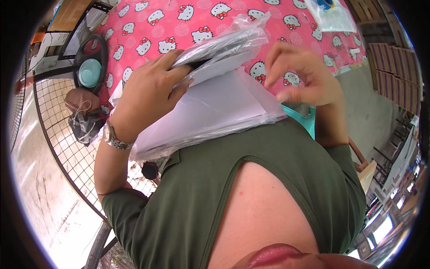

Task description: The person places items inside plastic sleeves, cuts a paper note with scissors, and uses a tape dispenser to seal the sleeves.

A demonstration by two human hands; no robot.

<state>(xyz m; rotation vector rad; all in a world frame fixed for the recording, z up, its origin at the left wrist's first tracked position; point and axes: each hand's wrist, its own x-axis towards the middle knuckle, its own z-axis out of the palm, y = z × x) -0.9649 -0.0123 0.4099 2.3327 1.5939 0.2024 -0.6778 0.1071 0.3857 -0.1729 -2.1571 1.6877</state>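
In the head view, the left hand [150, 92] sits at centre left of the frame, fingers closed around a clear plastic bag [224, 45] with dark and white contents, pressing it down onto a stack of white sheets in plastic sleeves [210, 112] that rests against the person's green shirt [251, 179]. A metal wristwatch [114, 139] shows on that wrist. The right hand [300, 74], at upper right of centre, holds nothing; its fingers are curled and loosely apart, just beside the right edge of the stack. Behind both hands a tabletop with a pink cartoon-cat cloth [148, 27] fills the upper frame. A wire mesh rack [67, 130] stands at the left, with a teal bowl [89, 72] in the upper left
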